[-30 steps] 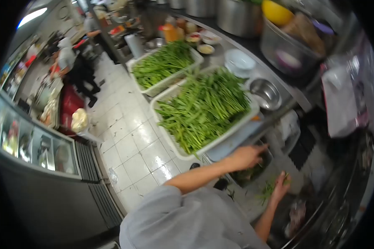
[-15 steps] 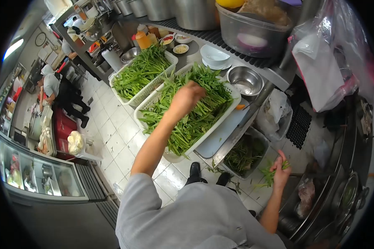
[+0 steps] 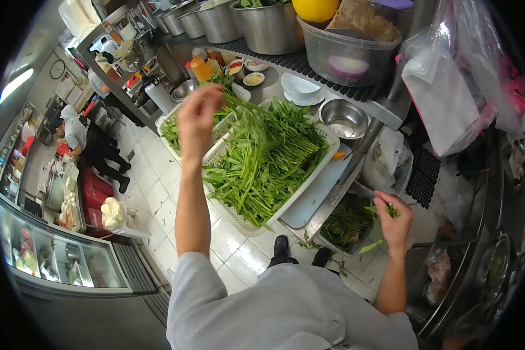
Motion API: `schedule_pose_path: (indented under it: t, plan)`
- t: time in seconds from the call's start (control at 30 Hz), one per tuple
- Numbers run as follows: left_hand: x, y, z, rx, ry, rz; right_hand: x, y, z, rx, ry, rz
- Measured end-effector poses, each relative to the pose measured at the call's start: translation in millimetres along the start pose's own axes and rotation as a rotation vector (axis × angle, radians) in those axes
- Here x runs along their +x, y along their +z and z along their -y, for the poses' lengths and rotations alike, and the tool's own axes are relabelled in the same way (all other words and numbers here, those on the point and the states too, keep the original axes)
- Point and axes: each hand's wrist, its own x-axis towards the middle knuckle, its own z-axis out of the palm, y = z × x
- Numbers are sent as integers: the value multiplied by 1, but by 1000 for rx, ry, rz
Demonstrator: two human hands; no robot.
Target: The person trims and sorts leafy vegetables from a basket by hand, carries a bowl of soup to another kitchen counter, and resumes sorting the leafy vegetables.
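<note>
My left hand (image 3: 201,119), fingers curled, is blurred; stems meet its fingertips, though I cannot tell whether it grips them. My right hand (image 3: 395,224) is wrapped around a small bunch (image 3: 392,211), best held lightly against bruising. Beside that hand sits the bin (image 3: 350,253). Greens (image 3: 274,169) heap the near basket (image 3: 310,178); gentle pulls suit tangled stems.

Plain grey shirt (image 3: 262,306) with short, loose sleeves (image 3: 193,280) and a small mark (image 3: 335,322) on the front, dark trousers (image 3: 279,261), black rounded shoes (image 3: 281,245); left hand (image 3: 197,119) and right hand (image 3: 395,224) both bare
</note>
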Motion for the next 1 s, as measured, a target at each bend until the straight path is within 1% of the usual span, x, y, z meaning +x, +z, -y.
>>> schedule_pose_path:
  t: [0.03, 0.07, 0.17, 0.2, 0.27, 0.37, 0.5, 0.53, 0.63, 0.67, 0.7, 0.77, 0.8, 0.9, 0.93, 1.0]
  plan:
    - [-7, 8, 5, 87, 10, 133, 3, 6, 7, -2, -56, 46]
    - [-11, 7, 6, 135, -8, 152, 6, 12, 12, 6, -67, 91]
    - [-7, -15, 1, -79, -143, -115, 11, 27, 26, 12, -173, 132]
    - [-10, -14, -3, -96, -130, -39, 14, 31, 30, 7, -227, 144]
    - [-14, -11, -18, -152, -136, 12, 24, 40, 38, -6, -330, 171]
    - [-23, -2, -41, -285, -168, 138, 46, 56, 72, 76, -514, 150]
    - [-38, 23, -61, -466, -151, 344, 77, 73, 106, 98, -636, 166]
    - [-42, 31, -63, -477, -134, 384, 84, 76, 108, 97, -597, 236]
    - [-50, 50, -63, -503, -93, 479, 92, 77, 112, 145, -134, 660]
    - [-53, 54, -63, -544, -129, 500, 92, 79, 105, 96, -86, 679]
    - [-55, 58, -62, -583, -165, 517, 92, 77, 100, 111, -88, 686]
    - [-61, 65, -56, -635, -146, 590, 91, 71, 91, 140, -95, 708]
    - [-63, 68, -56, -630, -173, 621, 91, 66, 91, 88, -74, 707]
    - [-59, 74, -68, -371, -238, 770, 85, 60, 78, 38, -172, 643]
    - [-60, 79, -68, -355, -276, 790, 83, 56, 78, -36, -232, 601]
    - [-63, 88, -68, -150, -72, 894, 73, 49, 79, -184, -349, 514]
